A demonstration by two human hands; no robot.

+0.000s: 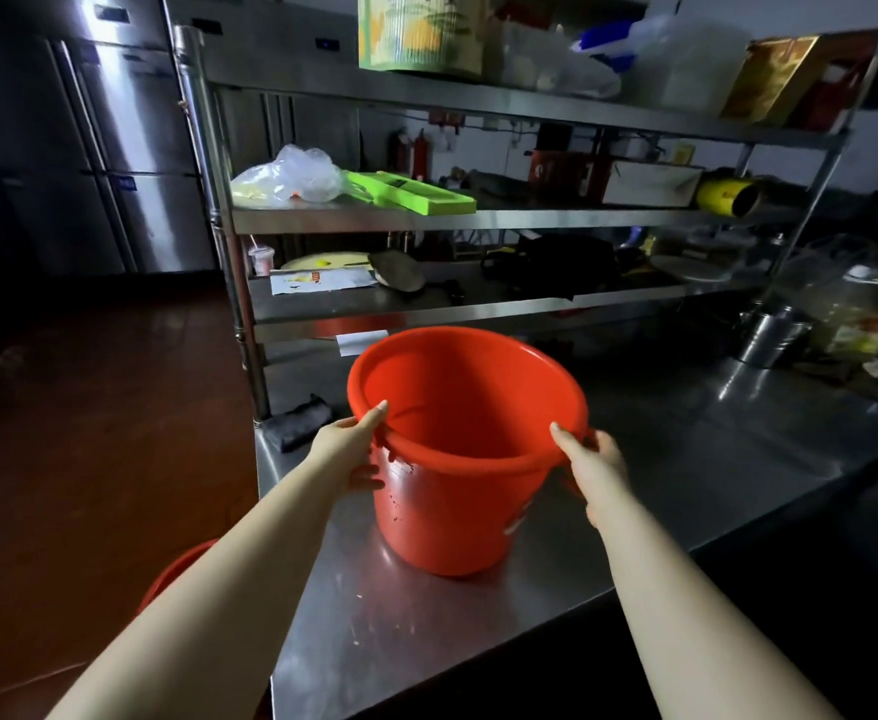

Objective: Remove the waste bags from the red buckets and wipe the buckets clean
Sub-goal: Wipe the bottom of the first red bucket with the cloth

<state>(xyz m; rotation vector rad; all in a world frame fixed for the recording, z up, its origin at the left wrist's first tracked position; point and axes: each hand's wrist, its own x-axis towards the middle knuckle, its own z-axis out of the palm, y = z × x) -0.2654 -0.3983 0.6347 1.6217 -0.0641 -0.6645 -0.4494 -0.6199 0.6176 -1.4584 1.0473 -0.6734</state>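
On the near part of the steel surface [712,449], close to its front corner, stands the red bucket [452,506], tipped a little so that its mouth faces the person. No bag lines it: the inside shows bare red plastic, with some specks on the outer wall below the rim.

Both hands are grasping it. The left hand [354,449] clasps the rim on its side, thumb laid over the lip and fingers curled beneath on the outside. The right hand [590,459] does the same on the opposite side, thumb on the lip and fingers wrapped round where the handle lug sits.

Judging by the bare interior, the bag step looks done for this bucket, and the wiping is what it awaits. A dark cloth [299,420] lies crumpled on the surface just left of the bucket, near the foot of the shelf rack [478,218]; whether it is the wiping rag I cannot tell. The next move likely calls for one hand to let go and fetch a cloth while the other steadies the rim.

A second red bucket [177,569] shows low on the floor, mostly hidden behind the left forearm; its contents cannot be seen.
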